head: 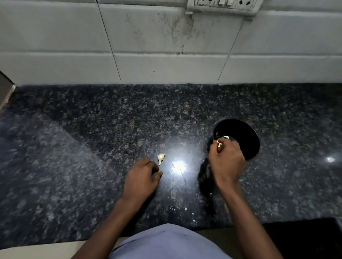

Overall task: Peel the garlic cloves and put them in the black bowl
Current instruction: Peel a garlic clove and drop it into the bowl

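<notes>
A black bowl (243,135) stands on the dark granite counter (88,145) at the right, with a pale garlic piece (225,137) inside near its left rim. My right hand (226,162) hovers over the bowl's near-left edge, fingers closed on a whitish garlic clove (219,144). An unpeeled garlic clove (160,158) lies on the counter near the middle. My left hand (142,178) rests on the counter just below-left of that clove, fingers curled and holding nothing, its fingertips close to the clove without touching it.
Small white peel scraps (185,208) lie on the counter near its front edge. A tiled wall (150,41) backs the counter, with a socket panel (223,3) at the top. A bright light reflection (178,166) shines between my hands.
</notes>
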